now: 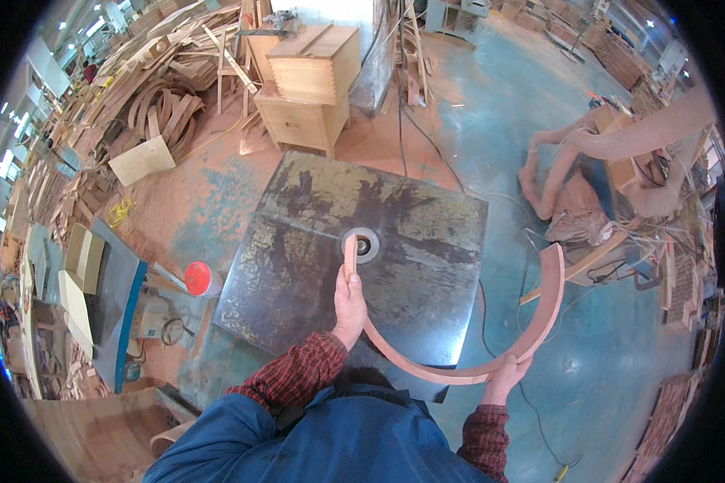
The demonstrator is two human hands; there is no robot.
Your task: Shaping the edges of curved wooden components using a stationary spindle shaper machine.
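Both my hands hold one curved wooden strip (427, 372), bent into a wide U and pinkish brown. My left hand (350, 306) is closed round its left arm, close to the end that lies beside the round spindle opening (364, 245). That opening sits in the middle of a dark, worn metal machine table (411, 294). My right hand (507, 377) grips the strip low on its right side, beyond the table's front right edge. From there the strip's other end rises to the right, over the floor. Whether the left end touches the spindle, I cannot tell.
Behind the table stands a light wooden cabinet (306, 125). A red-topped bucket (201, 278) is at the table's left, near a blue-edged panel (129, 322). Thick dust hoses (636, 137) hang at the right. Wood offcuts (161, 64) pile up back left; a cable (532, 402) crosses the floor.
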